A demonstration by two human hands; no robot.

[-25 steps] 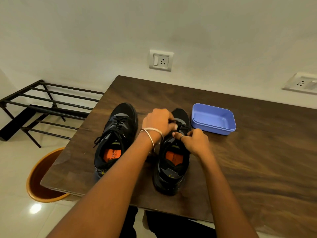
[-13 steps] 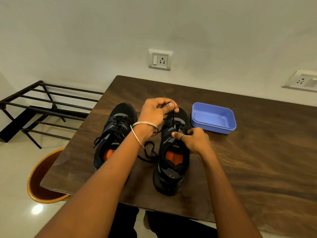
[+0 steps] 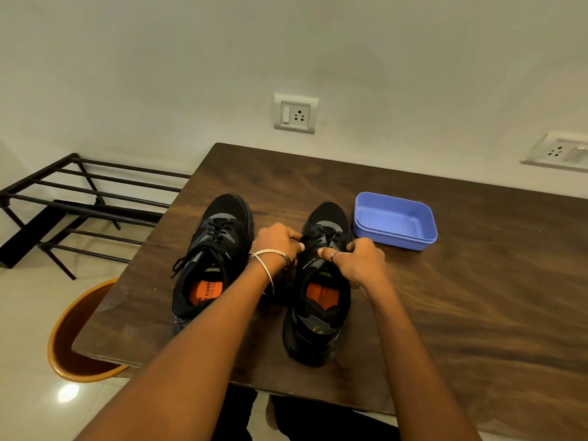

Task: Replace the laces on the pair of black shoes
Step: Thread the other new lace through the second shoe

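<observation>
Table: dark brown wood-grain table [image 3: 461, 313]; it carries both shoes and the tub
Right shoe: black lace-up sports shoe with orange insole [image 3: 319, 291] at table centre, toe towards 12 o'clock; black lace [image 3: 327, 235] threaded over its tongue
Left shoe: matching black sports shoe [image 3: 213, 256] just beside it at 9 o'clock, laced, lace ends loose
Left hand: left hand [image 3: 278, 241], fingers curled, pinching the lace at the right shoe's 9 o'clock edge; bangles at the wrist
Right hand: right hand [image 3: 356, 259], fingers curled, gripping the shoe's 3 o'clock edge near the lace
Tub: shallow blue rectangular plastic tub [image 3: 394, 221] near the right shoe's toe at 2 o'clock
</observation>
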